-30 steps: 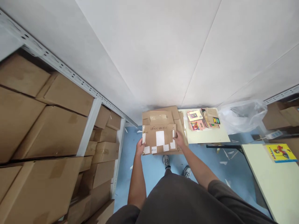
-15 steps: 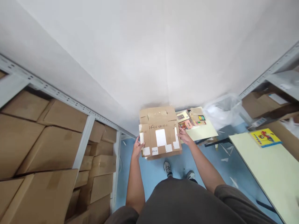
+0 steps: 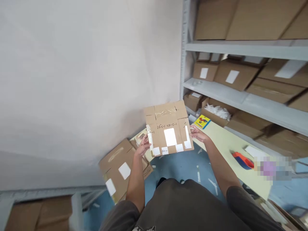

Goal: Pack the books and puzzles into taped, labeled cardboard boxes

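Note:
A flattened cardboard box (image 3: 160, 136) with white labels, clear tape and handwritten numbers is held up in front of me. My left hand (image 3: 143, 146) grips its left edge, the fingers partly behind the board. On the opposite edge, my right hand (image 3: 198, 133) is closed with the thumb toward the front. A second flat cardboard piece (image 3: 115, 160), also with white labels, lies lower left behind my left forearm. Partly covered by the held board is a small pale table (image 3: 149, 154).
To the right, a long pale table (image 3: 223, 144) bears a yellow picture book (image 3: 202, 122) and a red-and-blue tape dispenser (image 3: 243, 160). Metal shelves (image 3: 240, 46) with cardboard boxes stand beyond. A white wall (image 3: 84, 80) is ahead. Paper scraps (image 3: 213, 186) litter the blue floor.
My view has turned right, bringing the right-hand shelves and long table closer to the middle. The held cardboard stays in both hands. The second cardboard piece now shows at lower left.

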`<action>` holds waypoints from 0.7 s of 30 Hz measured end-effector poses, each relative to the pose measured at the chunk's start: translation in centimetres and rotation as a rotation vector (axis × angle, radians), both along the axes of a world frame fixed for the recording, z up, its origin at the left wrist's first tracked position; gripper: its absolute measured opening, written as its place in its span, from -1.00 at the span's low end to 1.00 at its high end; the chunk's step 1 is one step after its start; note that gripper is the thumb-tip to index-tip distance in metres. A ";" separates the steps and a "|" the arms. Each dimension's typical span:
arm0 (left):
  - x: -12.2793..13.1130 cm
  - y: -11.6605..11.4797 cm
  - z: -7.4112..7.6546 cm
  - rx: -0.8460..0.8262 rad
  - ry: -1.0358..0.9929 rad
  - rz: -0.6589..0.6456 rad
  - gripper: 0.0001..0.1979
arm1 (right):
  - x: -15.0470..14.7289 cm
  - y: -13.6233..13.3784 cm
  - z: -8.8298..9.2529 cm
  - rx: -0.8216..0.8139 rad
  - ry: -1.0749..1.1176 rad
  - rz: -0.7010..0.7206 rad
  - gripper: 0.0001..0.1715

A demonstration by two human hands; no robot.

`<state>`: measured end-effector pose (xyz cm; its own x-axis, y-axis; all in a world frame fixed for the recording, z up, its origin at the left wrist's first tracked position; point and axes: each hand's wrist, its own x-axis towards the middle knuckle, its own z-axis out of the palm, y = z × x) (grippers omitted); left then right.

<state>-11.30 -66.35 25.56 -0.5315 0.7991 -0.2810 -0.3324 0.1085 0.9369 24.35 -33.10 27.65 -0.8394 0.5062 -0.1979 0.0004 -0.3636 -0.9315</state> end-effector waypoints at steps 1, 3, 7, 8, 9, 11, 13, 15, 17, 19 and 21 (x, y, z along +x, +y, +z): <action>0.7 3.2 0.4 0.024 -0.004 -0.089 0.04 | 2.6 1.4 0.7 0.012 -0.008 -0.038 -0.21; 2.3 9.4 1.2 0.069 -0.002 -0.242 0.06 | 7.8 3.8 2.0 0.037 -0.031 -0.105 -0.20; 5.8 20.5 2.3 0.101 0.026 -0.423 0.05 | 16.8 7.1 3.6 0.089 -0.069 -0.263 -0.17; 6.6 23.0 2.3 0.101 0.031 -0.476 0.05 | 18.6 7.6 3.9 0.099 -0.083 -0.305 -0.16; 7.3 25.4 2.3 0.105 0.033 -0.529 0.04 | 20.2 8.0 4.1 0.108 -0.100 -0.345 -0.16; 8.4 29.8 2.2 0.123 0.033 -0.626 0.03 | 22.8 8.4 4.4 0.117 -0.137 -0.417 -0.15; 9.3 34.0 2.0 0.147 0.025 -0.707 0.03 | 24.6 8.5 4.9 0.115 -0.167 -0.485 -0.16; 10.2 38.2 1.8 0.160 0.012 -0.780 0.03 | 25.9 8.6 5.5 0.110 -0.178 -0.552 -0.16; 11.0 42.3 1.7 0.161 -0.002 -0.846 0.04 | 26.7 8.7 6.3 0.106 -0.179 -0.612 -0.13; 11.9 46.0 1.5 0.159 -0.015 -0.903 0.03 | 27.3 8.9 7.0 0.100 -0.180 -0.667 -0.12; 12.8 49.2 1.3 0.162 -0.025 -0.942 0.01 | 27.7 9.2 7.5 0.090 -0.182 -0.724 -0.15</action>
<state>1.51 -17.10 26.85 0.3550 0.9255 -0.1316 -0.1949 0.2110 0.9579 52.05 -23.92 35.18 -0.2488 0.9399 -0.2337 -0.0527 -0.2541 -0.9658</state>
